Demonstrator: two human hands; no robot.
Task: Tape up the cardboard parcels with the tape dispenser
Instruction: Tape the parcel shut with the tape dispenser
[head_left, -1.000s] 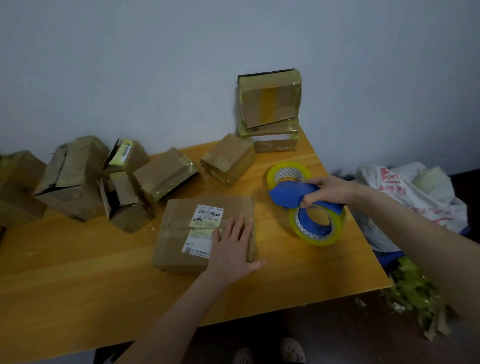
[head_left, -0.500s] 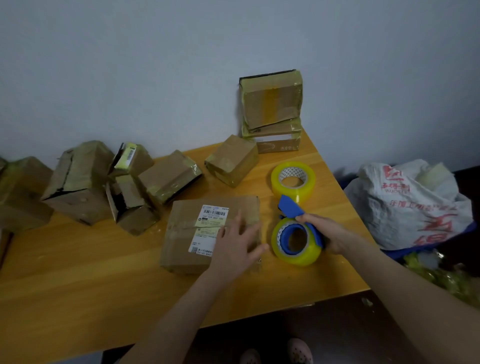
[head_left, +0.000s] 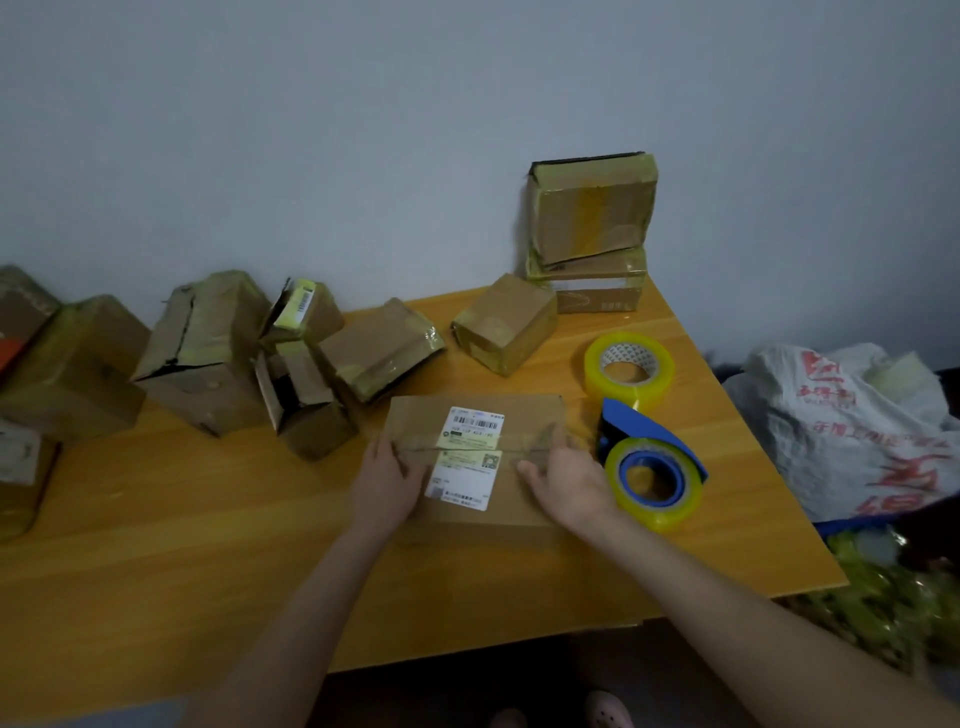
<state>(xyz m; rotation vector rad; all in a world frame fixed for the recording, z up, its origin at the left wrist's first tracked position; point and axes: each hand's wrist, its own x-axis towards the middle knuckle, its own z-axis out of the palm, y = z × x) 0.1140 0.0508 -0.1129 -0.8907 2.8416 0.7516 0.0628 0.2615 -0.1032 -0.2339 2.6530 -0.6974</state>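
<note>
A flat cardboard parcel (head_left: 524, 421) with white shipping labels lies on the wooden table (head_left: 208, 519) in front of me. My left hand (head_left: 387, 480) rests on its left part with the fingers laid over the top. On the right part lies my right hand (head_left: 566, 480), fingers spread flat on the cardboard. The blue tape dispenser (head_left: 649, 467), loaded with a yellowish roll, stands on the table just right of the parcel, free of both hands.
A spare tape roll (head_left: 629, 369) lies behind the dispenser. Several taped and torn boxes (head_left: 208, 348) line the wall, with two stacked boxes (head_left: 592, 234) at the back right. A white plastic bag (head_left: 852, 426) and green scraps sit beyond the table's right edge.
My right hand set the dispenser down beside the parcel, let go of it and moved onto the parcel. My left hand slid from the parcel's right side to its left.
</note>
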